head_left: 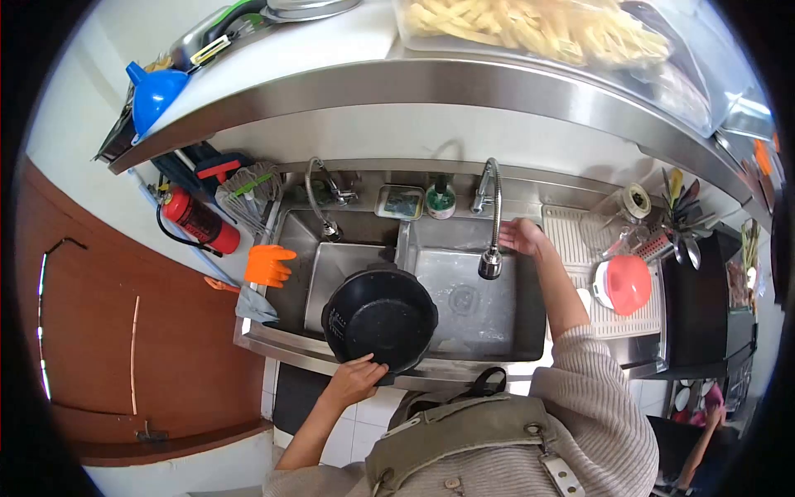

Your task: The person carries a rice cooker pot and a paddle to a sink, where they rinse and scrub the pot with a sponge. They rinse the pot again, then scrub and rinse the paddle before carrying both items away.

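Note:
My left hand is closed on the near rim of a round black cooking pot. The pot has pale level marks on its inner wall and is held over the divider between the two sink basins, its mouth facing up. My right hand reaches over the right basin, fingers extended close beside the flexible neck of the right faucet. That faucet's spray head hangs below the hand, over the basin. The floor of the right basin looks wet.
The left faucet overhangs the left basin. Orange gloves hang at the sink's left edge. A green soap bottle stands behind the divider. A red bowl sits on the drainboard. Overhead runs a steel shelf. Another person's arm shows lower right.

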Available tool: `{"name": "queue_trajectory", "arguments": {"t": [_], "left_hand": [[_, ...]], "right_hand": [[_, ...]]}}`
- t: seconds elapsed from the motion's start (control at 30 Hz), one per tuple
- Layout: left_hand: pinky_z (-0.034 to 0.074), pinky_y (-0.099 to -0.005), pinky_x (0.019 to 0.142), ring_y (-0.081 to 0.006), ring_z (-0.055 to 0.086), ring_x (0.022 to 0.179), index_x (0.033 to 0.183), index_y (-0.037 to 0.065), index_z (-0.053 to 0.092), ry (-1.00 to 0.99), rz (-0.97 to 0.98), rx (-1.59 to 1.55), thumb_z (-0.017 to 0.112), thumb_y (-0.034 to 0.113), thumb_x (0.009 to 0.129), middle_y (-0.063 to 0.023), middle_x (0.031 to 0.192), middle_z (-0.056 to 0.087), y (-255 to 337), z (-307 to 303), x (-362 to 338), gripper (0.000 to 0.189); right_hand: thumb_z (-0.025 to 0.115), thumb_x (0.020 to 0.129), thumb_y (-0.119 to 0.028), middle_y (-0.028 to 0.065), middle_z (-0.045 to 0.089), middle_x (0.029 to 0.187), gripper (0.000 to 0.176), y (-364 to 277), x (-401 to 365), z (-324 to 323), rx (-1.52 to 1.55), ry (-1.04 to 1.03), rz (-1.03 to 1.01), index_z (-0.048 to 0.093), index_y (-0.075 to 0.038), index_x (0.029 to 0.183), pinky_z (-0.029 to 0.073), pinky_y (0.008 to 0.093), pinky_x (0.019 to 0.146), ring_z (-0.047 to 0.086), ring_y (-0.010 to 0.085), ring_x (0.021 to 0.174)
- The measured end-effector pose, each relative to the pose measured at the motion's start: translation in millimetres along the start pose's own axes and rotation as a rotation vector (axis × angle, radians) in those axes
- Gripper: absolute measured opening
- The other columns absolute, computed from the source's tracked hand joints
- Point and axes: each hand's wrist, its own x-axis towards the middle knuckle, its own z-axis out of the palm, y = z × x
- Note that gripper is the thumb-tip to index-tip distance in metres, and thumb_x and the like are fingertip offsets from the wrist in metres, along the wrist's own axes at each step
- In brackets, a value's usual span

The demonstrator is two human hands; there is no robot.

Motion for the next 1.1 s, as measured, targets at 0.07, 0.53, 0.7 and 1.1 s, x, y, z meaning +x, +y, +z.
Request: {"name": "queue_trajectory", "arguments": {"t": [0.07, 0.53, 0.7, 1.1], "left_hand": [[0.047, -0.0354, 0.091, -0.0198, 0.062, 0.075, 0.095, 0.008, 0.057, -0.014, -0.012, 0.022, 0.070, 0.009, 0.049, -0.0036, 0.076, 0.059, -1, 2, -4, 0.048], [0.033, -0.0418, 0.103, -0.0136, 0.057, 0.078, 0.095, 0.013, 0.058, -0.012, -0.183, 0.050, 0.058, 0.010, 0.069, 0.0011, 0.077, 0.055, 19, 34, -37, 0.026], [0.033, -0.0434, 0.103, -0.0132, 0.057, 0.079, 0.096, 0.012, 0.058, 0.019, -0.206, 0.026, 0.057, 0.009, 0.072, 0.0007, 0.079, 0.055, 20, 38, -42, 0.024], [0.021, -0.0542, 0.106, -0.0179, 0.043, 0.118, 0.104, 0.018, 0.054, -0.091, -0.167, 0.016, 0.052, 0.015, 0.079, -0.0010, 0.111, 0.053, -27, 39, -60, 0.025]], "right_hand": [[0.033, 0.089, -0.016, 0.0150, 0.055, 0.106, 0.032, -5, 24, -5, -0.019, 0.071, 0.140, 0.044, 0.003, 0.112, 0.050, 0.0375, 0.081, 0.056, 0.0248, 0.096], [0.046, 0.085, -0.017, 0.0095, 0.056, 0.089, 0.020, -79, 12, 50, -0.366, 0.396, -0.383, 0.051, -0.004, 0.100, 0.048, 0.0336, 0.065, 0.057, 0.0203, 0.075], [0.046, 0.085, -0.004, 0.0040, 0.054, 0.080, 0.012, -101, -54, 110, -0.615, 0.633, -1.178, 0.053, -0.003, 0.095, 0.043, 0.0241, 0.060, 0.052, 0.0112, 0.070], [0.056, 0.074, -0.004, 0.0211, 0.061, 0.083, 0.019, -10, 54, 259, -1.372, 0.066, -0.951, 0.056, -0.002, 0.093, 0.047, 0.0419, 0.073, 0.060, 0.0367, 0.082]]}}
